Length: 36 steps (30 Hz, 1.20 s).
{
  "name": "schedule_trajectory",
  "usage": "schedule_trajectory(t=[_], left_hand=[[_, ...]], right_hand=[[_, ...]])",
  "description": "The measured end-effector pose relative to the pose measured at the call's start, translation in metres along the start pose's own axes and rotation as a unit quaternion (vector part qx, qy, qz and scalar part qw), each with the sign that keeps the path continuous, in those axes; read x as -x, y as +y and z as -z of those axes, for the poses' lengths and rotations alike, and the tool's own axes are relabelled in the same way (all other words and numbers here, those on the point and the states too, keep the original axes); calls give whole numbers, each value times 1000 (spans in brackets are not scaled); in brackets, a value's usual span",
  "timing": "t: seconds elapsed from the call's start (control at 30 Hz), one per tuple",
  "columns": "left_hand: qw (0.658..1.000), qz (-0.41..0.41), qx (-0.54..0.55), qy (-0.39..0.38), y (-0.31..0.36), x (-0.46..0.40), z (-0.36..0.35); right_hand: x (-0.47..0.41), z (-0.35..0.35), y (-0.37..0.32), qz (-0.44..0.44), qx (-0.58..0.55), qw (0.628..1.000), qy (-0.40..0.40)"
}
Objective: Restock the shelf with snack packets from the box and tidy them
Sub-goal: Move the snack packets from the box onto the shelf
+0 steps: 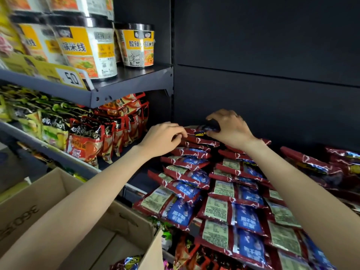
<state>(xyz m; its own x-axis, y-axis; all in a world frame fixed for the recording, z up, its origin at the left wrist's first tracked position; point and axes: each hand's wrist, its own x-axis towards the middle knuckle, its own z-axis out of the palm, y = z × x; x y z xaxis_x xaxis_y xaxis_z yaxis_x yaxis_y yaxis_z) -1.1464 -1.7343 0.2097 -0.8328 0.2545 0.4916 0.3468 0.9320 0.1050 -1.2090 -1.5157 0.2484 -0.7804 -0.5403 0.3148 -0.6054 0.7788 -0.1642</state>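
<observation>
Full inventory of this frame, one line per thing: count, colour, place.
snack packets: dozens, red and blue, overlapping rows on the shelf, centre right
top packet: one, red, back of the stack, held by both hands
shelf: one, dark, its edge under the packets
box: one, brown cardboard, open, lower left
noodle bags: many, orange-red and green, left middle shelf
noodle tubs: several, white and yellow with black lids, upper left shelf
price tag: one, white on yellow, upper shelf edge
left hand: pinching the top packet's left end
right hand: gripping the top packet from above
</observation>
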Motion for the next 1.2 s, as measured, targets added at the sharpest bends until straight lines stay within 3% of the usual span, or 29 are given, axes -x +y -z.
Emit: schedule_trajectory(t=[0.2,0.33,0.53,0.63,0.7,0.83,0.97,1.2], left_hand=[[986,-48,-36,154,15,67,48],[983,-69,-36,164,10,153,76],[998,33,-48,-24,-27,305,96],[970,146,-45,-188,-51,375,92],[942,173,-53,-281,-72,415,85],[913,163,-60,-370,-111,474,70],[901,100,-121,-404,-141,502,43],[847,12,-164,-505,-154,516,-19]], right_hand=[[45,-2,-72,136,4,970,204],[92,-12,-141,172,-54,965,190],[149,-77,-239,184,-83,980,-2],[161,-127,-281,187,-88,973,-104],[165,-163,-304,196,-72,965,-161],[170,-224,-343,249,0,938,-242],[161,-267,-376,286,88,921,-249],[180,-349,-409,315,96,890,-315]])
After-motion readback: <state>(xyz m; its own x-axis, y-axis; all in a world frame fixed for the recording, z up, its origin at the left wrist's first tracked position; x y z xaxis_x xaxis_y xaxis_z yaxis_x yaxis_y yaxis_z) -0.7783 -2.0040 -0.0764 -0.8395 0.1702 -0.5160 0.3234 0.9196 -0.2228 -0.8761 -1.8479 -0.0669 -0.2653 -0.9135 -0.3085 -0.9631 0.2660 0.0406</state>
